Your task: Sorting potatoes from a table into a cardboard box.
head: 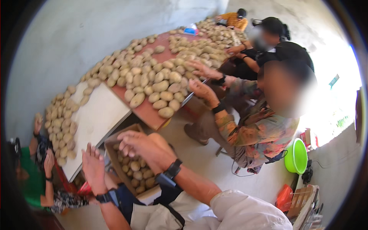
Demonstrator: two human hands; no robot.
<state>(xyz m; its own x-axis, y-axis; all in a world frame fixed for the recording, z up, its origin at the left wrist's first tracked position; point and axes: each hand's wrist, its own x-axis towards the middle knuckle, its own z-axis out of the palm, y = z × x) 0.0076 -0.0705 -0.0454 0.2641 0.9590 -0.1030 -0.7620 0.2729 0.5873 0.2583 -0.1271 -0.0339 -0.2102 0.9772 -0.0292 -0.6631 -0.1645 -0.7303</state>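
My left hand [93, 166] is raised with fingers apart and nothing in it, near the edge of a white tabletop [96, 110]. Palm turned inward, my right hand [135, 143] hovers above an open cardboard box [112, 149] of potatoes [138, 175], also holding nothing. Both wrists wear dark bands with a device. Beyond the hands, a large heap of potatoes [161, 86] covers much of a reddish tabletop [143, 115]. Another pile of potatoes [60, 126] lies along the far left of the white tabletop.
A co-worker in a patterned shirt [253, 129] sits at the right, both hands raised beside the heap. More people sit farther along the table, and one in green [34, 175] is at the left. A green basin [296, 156] and a red bag [284, 198] are at the lower right.
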